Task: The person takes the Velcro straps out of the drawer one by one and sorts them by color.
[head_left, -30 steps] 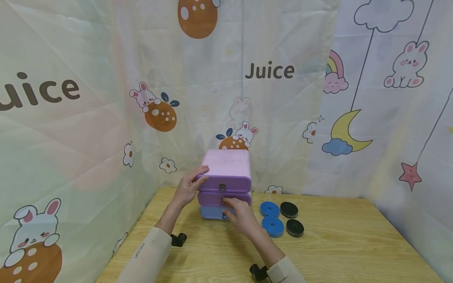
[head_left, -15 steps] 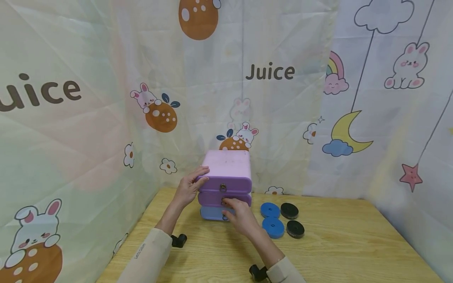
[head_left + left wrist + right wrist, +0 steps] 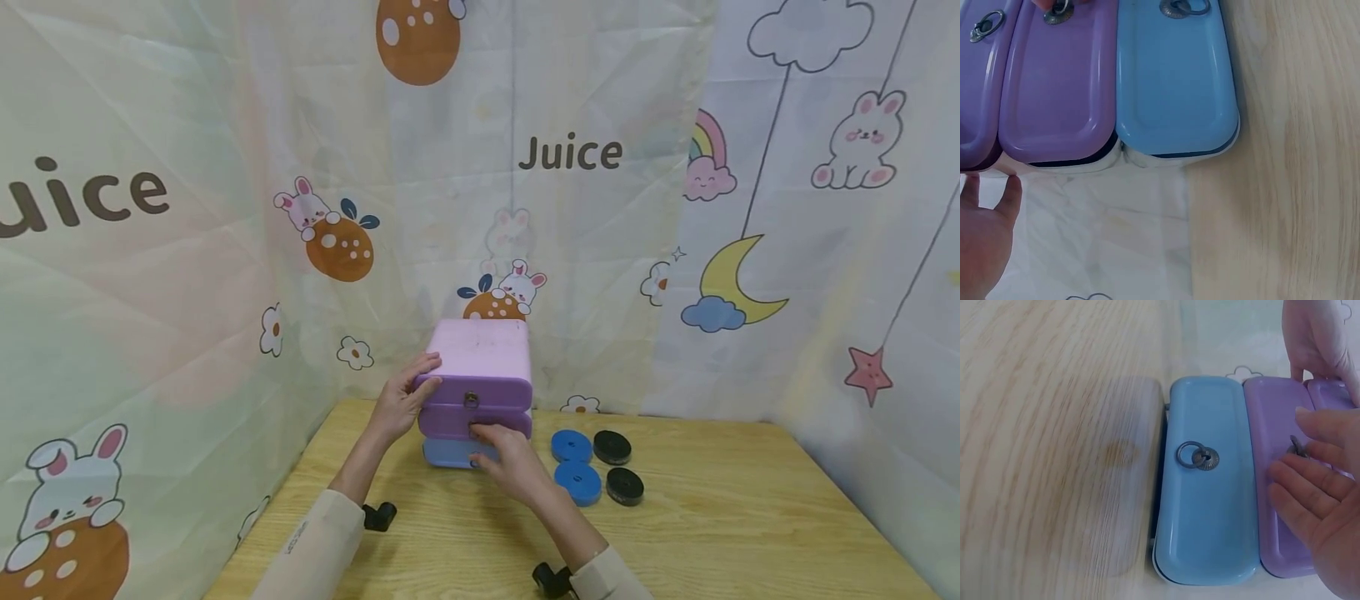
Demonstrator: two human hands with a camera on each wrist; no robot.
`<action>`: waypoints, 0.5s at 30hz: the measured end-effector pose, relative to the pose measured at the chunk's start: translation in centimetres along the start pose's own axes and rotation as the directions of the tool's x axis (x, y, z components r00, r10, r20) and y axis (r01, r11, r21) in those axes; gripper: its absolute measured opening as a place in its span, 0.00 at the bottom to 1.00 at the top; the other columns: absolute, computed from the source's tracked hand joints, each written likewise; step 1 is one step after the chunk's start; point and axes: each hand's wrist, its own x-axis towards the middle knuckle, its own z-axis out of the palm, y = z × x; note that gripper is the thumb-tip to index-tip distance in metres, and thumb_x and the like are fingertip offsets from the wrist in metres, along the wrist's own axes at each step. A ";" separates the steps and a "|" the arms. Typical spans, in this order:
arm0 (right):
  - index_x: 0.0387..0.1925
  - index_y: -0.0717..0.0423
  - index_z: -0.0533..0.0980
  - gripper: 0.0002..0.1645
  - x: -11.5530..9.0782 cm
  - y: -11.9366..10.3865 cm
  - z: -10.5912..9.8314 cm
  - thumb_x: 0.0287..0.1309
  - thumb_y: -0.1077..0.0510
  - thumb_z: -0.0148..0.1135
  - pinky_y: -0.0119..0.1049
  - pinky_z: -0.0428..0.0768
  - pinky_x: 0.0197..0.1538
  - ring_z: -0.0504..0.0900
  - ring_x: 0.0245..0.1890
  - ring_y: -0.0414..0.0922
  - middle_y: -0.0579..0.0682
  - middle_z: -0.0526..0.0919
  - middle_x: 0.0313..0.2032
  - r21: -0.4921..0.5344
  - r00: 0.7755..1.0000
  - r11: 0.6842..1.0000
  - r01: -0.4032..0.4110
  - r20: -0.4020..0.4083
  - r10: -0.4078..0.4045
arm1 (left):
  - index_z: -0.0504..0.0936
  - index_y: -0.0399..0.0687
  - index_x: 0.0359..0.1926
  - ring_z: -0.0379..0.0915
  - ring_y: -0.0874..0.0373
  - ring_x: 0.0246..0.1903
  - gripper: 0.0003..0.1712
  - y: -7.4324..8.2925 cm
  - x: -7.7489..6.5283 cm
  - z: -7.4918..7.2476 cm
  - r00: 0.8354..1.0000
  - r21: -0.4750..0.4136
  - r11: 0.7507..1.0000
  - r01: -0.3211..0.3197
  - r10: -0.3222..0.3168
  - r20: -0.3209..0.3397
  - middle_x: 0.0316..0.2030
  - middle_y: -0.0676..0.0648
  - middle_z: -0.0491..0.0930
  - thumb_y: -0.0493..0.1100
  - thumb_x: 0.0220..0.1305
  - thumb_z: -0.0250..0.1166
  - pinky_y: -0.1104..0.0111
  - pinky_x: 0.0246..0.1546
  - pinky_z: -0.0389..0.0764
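A small chest of stacked drawers has a pink top (image 3: 480,346). Its top drawer (image 3: 450,392) and middle drawer (image 3: 442,421) are purple, and the bottom drawer (image 3: 1175,81) is blue. My left hand (image 3: 395,404) rests against the chest's left side near the top, thumb by the front edge, fingers extended. With my right hand (image 3: 513,458) I pinch the ring pull (image 3: 1297,447) of the middle drawer between thumb and finger. A narrow dark gap shows behind the middle and bottom drawer fronts in the left wrist view. The blue drawer's ring (image 3: 1191,455) hangs untouched.
Right of the chest lie two blue discs (image 3: 577,483) and two black discs (image 3: 612,447), each with a small central hole. They sit on a wood-grain table (image 3: 720,500). A printed cloth curtain (image 3: 585,250) stands behind and along both sides.
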 end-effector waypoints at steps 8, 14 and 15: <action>0.59 0.55 0.83 0.22 -0.3 0.2 -0.2 0.64 0.57 0.72 0.46 0.87 0.53 0.88 0.52 0.49 0.52 0.88 0.54 -0.047 1.000 0.999 0.019 0.002 -0.019 | 0.81 0.50 0.66 0.51 0.48 0.81 0.22 0.0 -0.1 -0.1 1.000 -0.024 0.999 -0.022 0.022 0.004 0.74 0.48 0.71 0.46 0.74 0.66 0.52 0.81 0.54; 0.60 0.56 0.82 0.23 -0.4 0.5 -0.3 0.64 0.56 0.72 0.44 0.88 0.49 0.89 0.48 0.50 0.54 0.88 0.54 -0.048 0.999 0.999 0.023 0.030 -0.022 | 0.81 0.48 0.66 0.51 0.45 0.81 0.23 -0.1 -0.1 0.0 1.000 -0.021 0.999 -0.031 0.031 0.002 0.74 0.46 0.71 0.46 0.74 0.66 0.50 0.81 0.53; 0.60 0.56 0.82 0.23 -0.4 0.6 -0.3 0.64 0.57 0.72 0.44 0.88 0.48 0.89 0.48 0.51 0.54 0.88 0.53 -0.047 0.999 0.999 0.026 0.035 -0.024 | 0.81 0.47 0.66 0.51 0.45 0.81 0.23 -0.1 -0.1 0.0 0.999 -0.023 0.999 -0.032 0.032 0.000 0.74 0.46 0.71 0.46 0.74 0.66 0.50 0.81 0.53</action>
